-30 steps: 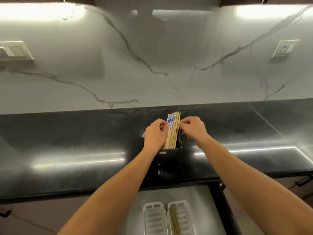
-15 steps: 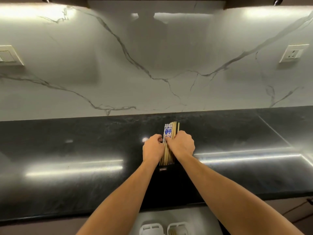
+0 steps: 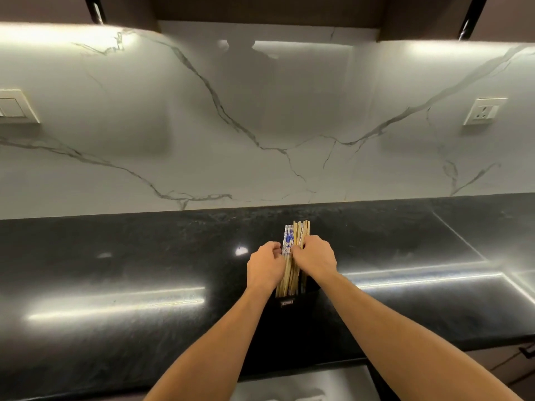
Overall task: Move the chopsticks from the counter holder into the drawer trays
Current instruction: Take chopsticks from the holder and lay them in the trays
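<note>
Gripping the chopsticks (image 3: 292,256) from both sides, I have my left hand (image 3: 265,267) curled against the blue-patterned ones and my right hand (image 3: 315,259) clenched around the plain wooden ones. The bundle stands upright in the black holder (image 3: 292,311) on the dark counter (image 3: 115,270), tips fanning above my knuckles. Since a moment ago my right hand has slid further over the bundle, and the drawer (image 3: 304,383) below the holder shows only as a pale sliver now.
</note>
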